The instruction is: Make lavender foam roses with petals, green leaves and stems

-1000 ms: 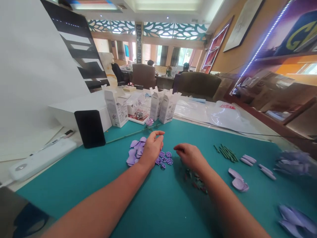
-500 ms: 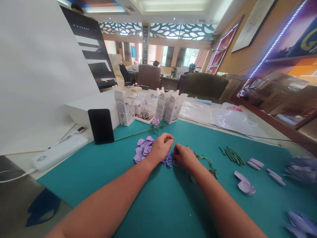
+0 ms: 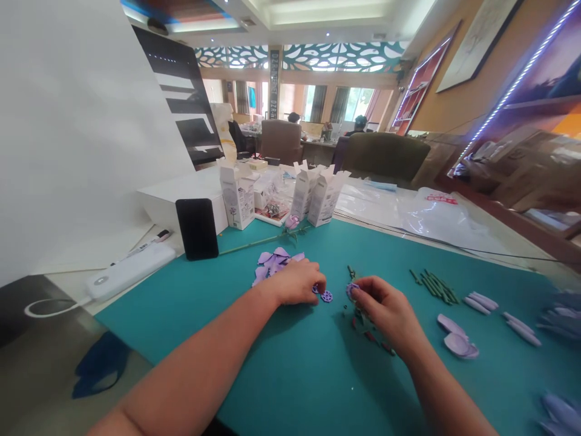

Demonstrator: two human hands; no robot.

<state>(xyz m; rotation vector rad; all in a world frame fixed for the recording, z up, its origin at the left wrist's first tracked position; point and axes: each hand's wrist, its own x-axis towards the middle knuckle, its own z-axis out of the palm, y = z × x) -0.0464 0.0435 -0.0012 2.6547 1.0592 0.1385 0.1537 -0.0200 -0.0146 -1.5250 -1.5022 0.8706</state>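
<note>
My right hand (image 3: 379, 303) pinches a small purple openwork disc (image 3: 351, 290) between thumb and fingertips, above the green mat. Beneath and beside it lie small green and red pieces (image 3: 363, 327), partly hidden by the hand. My left hand (image 3: 299, 282) is palm down with curled fingers over small purple discs; one disc shows at its fingertips. Another purple disc (image 3: 327, 296) lies on the mat just right of these fingers. Behind the left hand is a pile of purple petals (image 3: 272, 261), partly covered by the hand.
At the right are green sticks (image 3: 438, 287) and light purple petals (image 3: 458, 339). A flower stem (image 3: 254, 244), a black tablet (image 3: 197, 229) and white boxes (image 3: 323, 197) stand or lie behind. Two people sit in the far background.
My right hand has moved right and lifted, with a purple disc in its pinch. My left hand has turned palm down and lowered over the discs. The view has shifted slightly.
</note>
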